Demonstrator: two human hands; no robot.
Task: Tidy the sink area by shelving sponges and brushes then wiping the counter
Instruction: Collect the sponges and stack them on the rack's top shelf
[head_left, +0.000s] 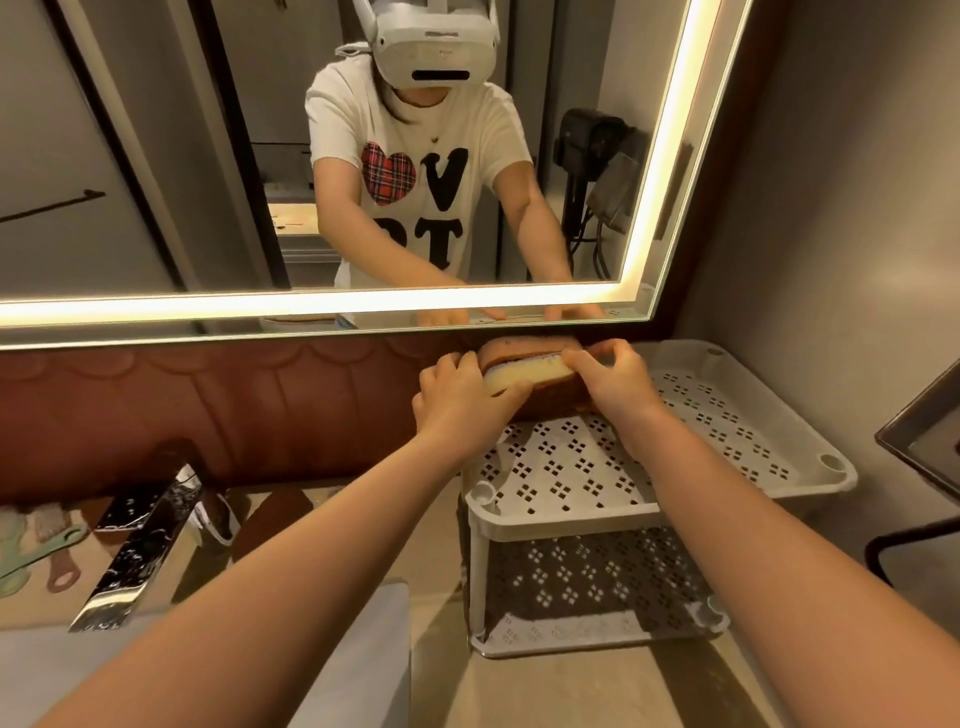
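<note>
Head camera, shelving under way: left hand (462, 395) and right hand (608, 374) each pinch one end of a yellow sponge (524, 373) at the back of the white rack (571, 467), top of its two tiers, against a brown block (550, 402), maybe a second sponge. Two brushes (31, 551) lie left of the faucet (140, 545), unshelved. Wiping the counter (571, 691) likely remains.
</note>
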